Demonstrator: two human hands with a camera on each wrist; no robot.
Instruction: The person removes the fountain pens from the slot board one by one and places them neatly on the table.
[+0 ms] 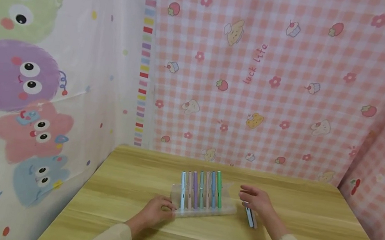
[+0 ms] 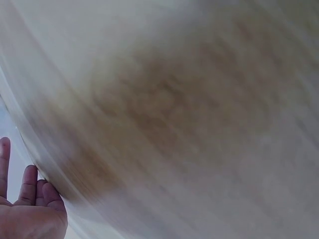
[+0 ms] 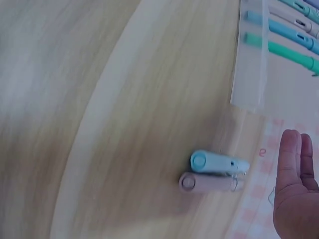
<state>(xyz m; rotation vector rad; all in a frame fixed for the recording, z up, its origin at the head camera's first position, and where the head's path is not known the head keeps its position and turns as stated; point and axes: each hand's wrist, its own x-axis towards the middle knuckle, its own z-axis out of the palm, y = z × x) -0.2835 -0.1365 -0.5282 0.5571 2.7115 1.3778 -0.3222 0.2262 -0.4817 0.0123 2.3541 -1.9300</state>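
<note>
Head view: relaxed right hand near pens; left hand at case, grip unclear; curtain behind

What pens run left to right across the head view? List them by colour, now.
Light blue pen, greyish-pink pen, purple pen, pale teal pen, second greyish-pink pen, blue pen, green pen, then a loose pair of pens.

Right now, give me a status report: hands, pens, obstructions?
Left hand at transparent plastic pen case, left end. Right hand open near slim light-blue pen and slim pale-pink pen, both loose. Seven coloured pens in case. Nothing visibly blocking.
</note>
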